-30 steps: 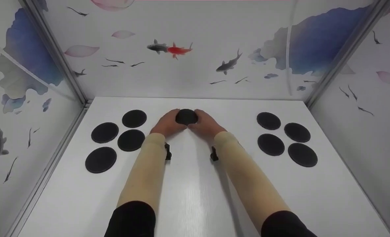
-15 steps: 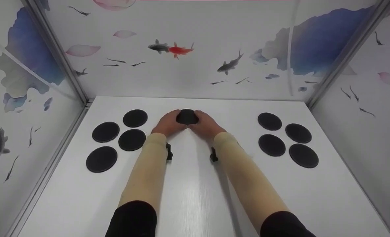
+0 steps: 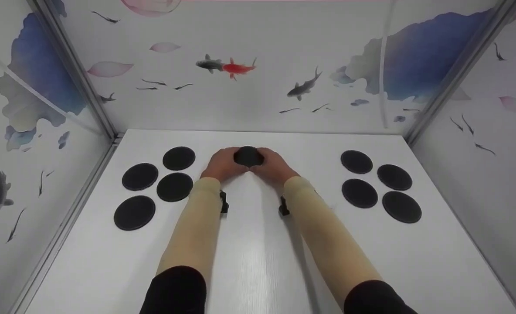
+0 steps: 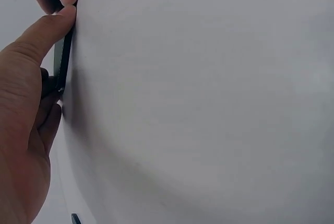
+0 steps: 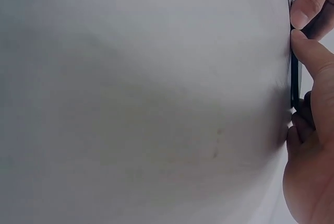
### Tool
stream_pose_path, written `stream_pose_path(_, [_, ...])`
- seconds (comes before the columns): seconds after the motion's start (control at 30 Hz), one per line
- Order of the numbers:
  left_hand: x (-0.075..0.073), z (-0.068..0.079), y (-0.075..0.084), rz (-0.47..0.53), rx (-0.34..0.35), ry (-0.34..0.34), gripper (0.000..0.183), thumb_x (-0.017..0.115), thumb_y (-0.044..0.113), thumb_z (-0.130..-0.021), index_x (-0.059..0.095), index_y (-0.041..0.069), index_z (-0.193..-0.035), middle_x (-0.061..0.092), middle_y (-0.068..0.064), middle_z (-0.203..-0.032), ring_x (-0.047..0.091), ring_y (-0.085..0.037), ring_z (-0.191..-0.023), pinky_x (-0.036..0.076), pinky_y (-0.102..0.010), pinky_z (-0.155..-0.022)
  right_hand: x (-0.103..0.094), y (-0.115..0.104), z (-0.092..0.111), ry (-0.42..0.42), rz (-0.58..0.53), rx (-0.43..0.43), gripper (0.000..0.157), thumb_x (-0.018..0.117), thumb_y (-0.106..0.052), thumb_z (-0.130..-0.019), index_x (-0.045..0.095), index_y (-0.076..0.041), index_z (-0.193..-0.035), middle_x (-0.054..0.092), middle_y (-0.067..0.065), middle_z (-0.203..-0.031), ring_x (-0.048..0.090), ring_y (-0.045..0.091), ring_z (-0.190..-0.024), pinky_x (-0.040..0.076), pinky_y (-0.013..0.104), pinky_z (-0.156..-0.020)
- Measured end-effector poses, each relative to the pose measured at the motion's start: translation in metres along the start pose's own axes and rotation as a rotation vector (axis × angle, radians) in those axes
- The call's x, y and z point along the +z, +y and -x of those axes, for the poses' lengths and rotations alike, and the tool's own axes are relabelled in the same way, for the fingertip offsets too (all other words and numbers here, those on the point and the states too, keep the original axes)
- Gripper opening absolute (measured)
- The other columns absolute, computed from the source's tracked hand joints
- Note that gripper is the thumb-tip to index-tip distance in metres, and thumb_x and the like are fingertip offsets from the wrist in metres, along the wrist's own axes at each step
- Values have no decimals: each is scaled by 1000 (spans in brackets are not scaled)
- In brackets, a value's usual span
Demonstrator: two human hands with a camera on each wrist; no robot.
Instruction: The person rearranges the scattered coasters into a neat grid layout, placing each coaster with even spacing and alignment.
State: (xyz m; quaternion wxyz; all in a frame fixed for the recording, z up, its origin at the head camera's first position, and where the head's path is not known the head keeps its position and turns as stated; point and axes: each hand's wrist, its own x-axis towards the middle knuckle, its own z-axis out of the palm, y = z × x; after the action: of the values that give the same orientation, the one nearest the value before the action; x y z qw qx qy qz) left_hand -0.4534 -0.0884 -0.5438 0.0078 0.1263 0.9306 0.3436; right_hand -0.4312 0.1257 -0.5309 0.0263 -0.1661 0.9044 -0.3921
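Note:
Near the back of the white table, both hands grip one round black coaster [image 3: 248, 156] from opposite sides. My left hand [image 3: 224, 165] has its thumb at the near edge and its fingers curled around the left side. On the right side, my right hand [image 3: 275, 165] mirrors that grip, and the two thumb tips meet at the front. The left wrist view shows the coaster's thin dark edge [image 4: 64, 59] low over the tabletop, between thumb and fingers. Seen from the right wrist, the edge [image 5: 295, 78] sits close over the surface too, with the fingers partly hidden behind it.
Several black coasters lie flat on the left, the nearest to my left forearm being one coaster [image 3: 174, 187]. Another group, including a coaster [image 3: 359, 193], lies on the right. Printed walls enclose the table [image 3: 258, 261] at the back [image 3: 249, 104] and both sides.

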Motion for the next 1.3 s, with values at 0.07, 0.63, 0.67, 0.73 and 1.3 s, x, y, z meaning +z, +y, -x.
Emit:
stream_pose_path(0.07, [-3,6,3,13,19,12,65,89,38,-93,69,9,-148,71,-15,-144,61,-36,-140,44,-51,-122,4,9,-6,-1,-15,14,61,79,-24,-105,57,-5,-159,57,18,-161,48,36,-153,34,52,-129])
stream_pose_path(0.63, [-9,-12,-9,-63,6,-36,79,94,53,-87,68,17,-151,70,-5,-147,60,-28,-141,45,-47,-121,-3,33,-23,-43,-35,44,75,84,-39,-101,52,-17,-165,51,5,-168,43,25,-159,34,45,-130])
stream_pose_path(0.67, [-10,-12,-8,-66,2,-38,80,94,54,-87,67,17,-152,69,-5,-148,60,-28,-142,45,-48,-122,-3,33,-23,-39,-40,42,75,84,-38,-100,52,-17,-165,51,5,-169,42,25,-159,33,45,-131])
stream_pose_path(0.73, [-11,-9,-6,-66,1,-42,80,93,55,-87,66,18,-153,69,-4,-150,59,-28,-143,44,-48,-122,-3,33,-21,-30,-53,46,77,85,-38,-99,51,-16,-166,49,5,-170,40,26,-160,32,46,-131])
stream_pose_path(1.3, [-25,18,-6,-118,51,-18,89,91,50,-91,54,12,-164,60,-10,-161,53,-33,-150,42,-51,-124,6,16,1,12,-50,-8,85,86,-46,-98,49,-14,-167,47,7,-171,38,28,-162,31,48,-132])
